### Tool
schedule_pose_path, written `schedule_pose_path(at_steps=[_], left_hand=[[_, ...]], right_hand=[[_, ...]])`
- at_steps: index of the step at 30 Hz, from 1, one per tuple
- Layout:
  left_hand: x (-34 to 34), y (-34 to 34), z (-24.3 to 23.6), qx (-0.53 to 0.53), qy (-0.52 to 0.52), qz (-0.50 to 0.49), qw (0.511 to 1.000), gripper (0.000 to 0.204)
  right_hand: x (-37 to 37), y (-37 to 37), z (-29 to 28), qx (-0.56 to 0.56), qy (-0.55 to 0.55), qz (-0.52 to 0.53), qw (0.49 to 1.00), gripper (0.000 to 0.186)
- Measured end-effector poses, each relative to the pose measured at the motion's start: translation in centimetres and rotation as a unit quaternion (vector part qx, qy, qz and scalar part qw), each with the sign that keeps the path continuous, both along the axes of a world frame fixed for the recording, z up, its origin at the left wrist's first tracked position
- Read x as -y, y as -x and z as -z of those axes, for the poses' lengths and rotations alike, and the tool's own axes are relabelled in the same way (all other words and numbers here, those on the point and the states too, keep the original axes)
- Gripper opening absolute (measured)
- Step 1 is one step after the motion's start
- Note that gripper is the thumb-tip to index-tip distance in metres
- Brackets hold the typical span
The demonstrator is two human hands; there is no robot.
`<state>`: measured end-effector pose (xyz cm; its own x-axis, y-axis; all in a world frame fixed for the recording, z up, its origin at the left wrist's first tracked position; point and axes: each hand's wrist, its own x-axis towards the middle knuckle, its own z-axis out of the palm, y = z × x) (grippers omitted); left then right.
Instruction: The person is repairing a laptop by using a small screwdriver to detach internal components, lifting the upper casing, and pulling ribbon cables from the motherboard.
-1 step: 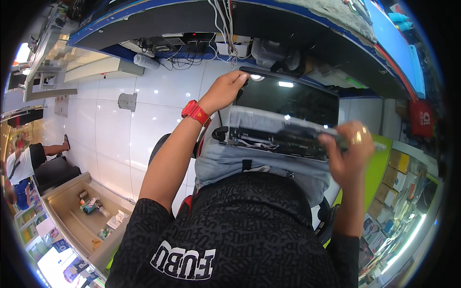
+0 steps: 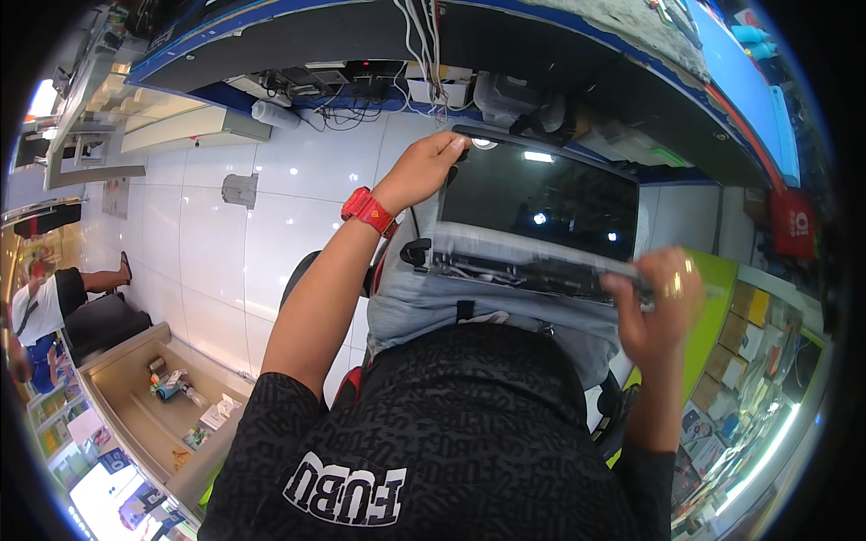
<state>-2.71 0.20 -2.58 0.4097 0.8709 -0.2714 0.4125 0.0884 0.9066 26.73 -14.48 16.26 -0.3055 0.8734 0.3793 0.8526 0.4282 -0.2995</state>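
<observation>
A laptop lies on my lap, its dark screen [image 2: 537, 198] reflecting the lights. My left hand [image 2: 428, 167], with a red watch [image 2: 365, 209] at the wrist, grips the screen's upper left corner, thumb on the bezel. Across the front is a pale silver panel [image 2: 514, 254], with dark inner parts and cables [image 2: 505, 278] showing along its near side. My right hand [image 2: 658, 298] is closed on the panel's right end, blurred by motion. My grey trousers [image 2: 487, 320] lie beneath the laptop.
Ahead is a dark bench [image 2: 325, 32] with cables and boxes below. At left, a seated person [image 2: 50, 316] is near a beige open drawer [image 2: 126, 388]. At right are a lime-green panel [image 2: 695, 316], a lit display case [image 2: 758, 388] and a red bag [image 2: 792, 221].
My right hand has moved down with the silver panel, lowering it and uncovering more of the dark screen. My left hand stays where it was.
</observation>
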Motion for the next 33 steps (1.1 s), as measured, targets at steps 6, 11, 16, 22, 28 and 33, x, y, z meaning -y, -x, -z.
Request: schedule_pose_path(at_steps=[6, 11, 16, 22, 28, 33], left_hand=[[0.9, -0.6, -1.8, -0.008, 0.003, 0.008, 1.000, 0.036], [5.4, 2.4, -5.2, -0.115, -0.142, -0.074, 0.980, 0.027], [18.0, 1.3, -4.3, 0.053, 0.040, -0.322, 0.944, 0.022], [20.6, 0.5, -4.3, 0.053, 0.224, -0.288, 0.929, 0.022], [21.4, 0.0, -2.0, 0.055, 0.100, -0.275, 0.955, 0.019], [20.2, -0.1, -2.6, 0.032, 0.178, -0.259, 0.949, 0.019]], right_hand=[[5.4, 0.5, -1.1, -0.019, 0.018, 0.017, 1.000, 0.032], [2.9, 0.4, -0.4, -0.015, 0.002, 0.049, 0.999, 0.027], [1.5, 0.5, 0.1, -0.052, 0.005, 0.048, 0.997, 0.024], [-0.4, 0.1, 0.6, -0.080, 0.062, 0.060, 0.993, 0.023], [-1.2, 0.1, 0.6, -0.115, 0.088, 0.067, 0.987, 0.021], [-0.9, 0.2, 0.8, -0.100, 0.064, 0.069, 0.991, 0.021]])
